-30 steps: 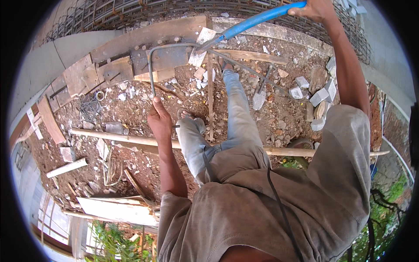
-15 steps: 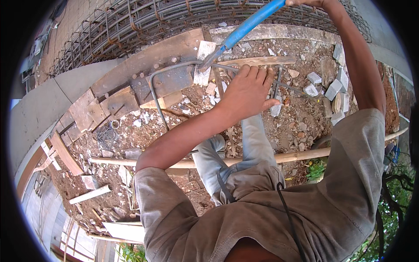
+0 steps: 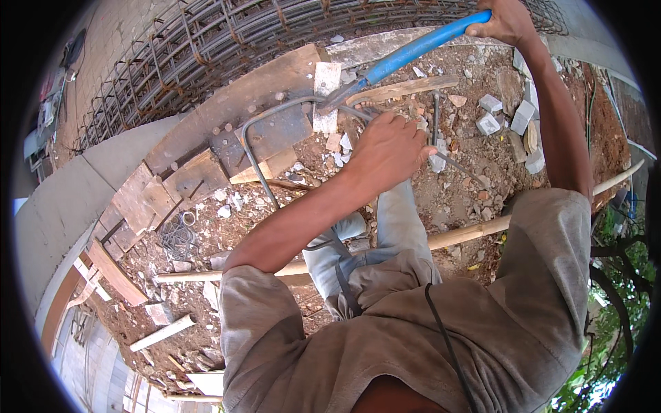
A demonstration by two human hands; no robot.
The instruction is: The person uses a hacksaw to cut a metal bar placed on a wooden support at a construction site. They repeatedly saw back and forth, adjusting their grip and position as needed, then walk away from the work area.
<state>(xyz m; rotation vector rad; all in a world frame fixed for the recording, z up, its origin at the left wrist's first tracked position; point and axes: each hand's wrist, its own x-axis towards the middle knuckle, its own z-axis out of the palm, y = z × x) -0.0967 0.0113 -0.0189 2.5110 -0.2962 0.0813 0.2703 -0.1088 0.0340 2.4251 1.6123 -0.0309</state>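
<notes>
My right hand (image 3: 508, 24) is closed round the end of a long blue handle of a bar-bending wrench (image 3: 420, 54), at the top right. The wrench's metal head meets a bent steel bar (image 3: 251, 148) above a whitish board (image 3: 326, 84). My left hand (image 3: 392, 148) is closed over the same bar, just right of the wrench head, and its fingers hide that stretch. From there the bar runs left, curves at a corner and drops towards my left forearm. A wooden plank bench with metal pegs (image 3: 258, 131) lies under the bent part.
A long rebar cage (image 3: 227, 34) lies along the far side. Broken blocks (image 3: 525, 113) lie in rubble at the right. A bamboo pole (image 3: 468, 234) crosses by my legs. Tangled wire (image 3: 177, 237) and a loose plank (image 3: 117, 272) are at the left.
My right hand has swung the blue handle to the right and nearer, so it lies at a flatter slant. My left hand stays on the bar. The whole view has shifted slightly.
</notes>
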